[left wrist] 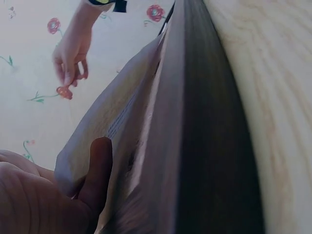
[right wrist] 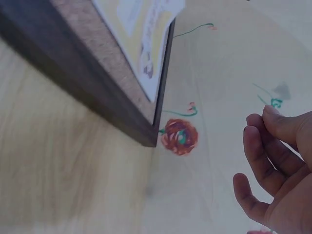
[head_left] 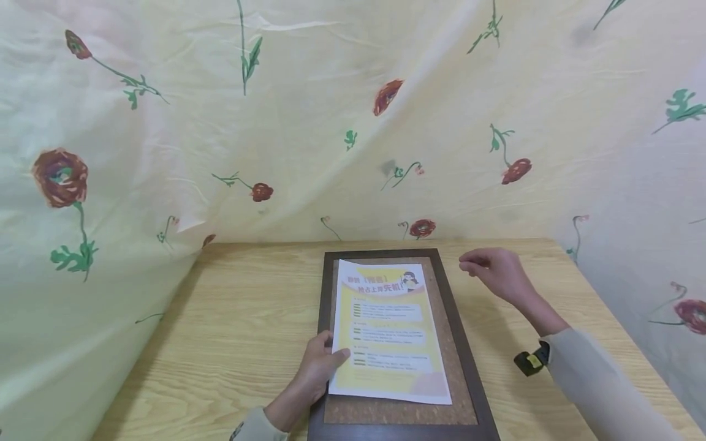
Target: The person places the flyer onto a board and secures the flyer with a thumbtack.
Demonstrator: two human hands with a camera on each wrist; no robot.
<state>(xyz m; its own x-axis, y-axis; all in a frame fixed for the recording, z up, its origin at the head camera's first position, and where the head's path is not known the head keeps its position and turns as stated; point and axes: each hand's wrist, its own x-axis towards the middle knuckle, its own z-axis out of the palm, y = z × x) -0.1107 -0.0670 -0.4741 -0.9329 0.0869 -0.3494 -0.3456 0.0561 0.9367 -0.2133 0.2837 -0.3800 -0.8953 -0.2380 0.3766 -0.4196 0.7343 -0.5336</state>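
Observation:
A cork board (head_left: 394, 415) with a dark brown frame lies on the wooden table. Over it is a white and yellow printed poster (head_left: 386, 331), with a cartoon figure at its upper right. My left hand (head_left: 320, 366) pinches the poster's lower left edge, thumb on the printed side and fingers behind. That edge stands a little off the board in the left wrist view. To the right of the board's far end, my right hand (head_left: 496, 272) hangs in the air. Its thumb meets the index finger in the right wrist view; whether something tiny sits between the tips, I cannot tell.
Bare wood of the table (head_left: 231, 306) shows on both sides of the board. A pale cloth (head_left: 298, 122) with red flowers hangs behind the table and along its sides. A black strap with a small device (head_left: 532, 361) is on the right wrist.

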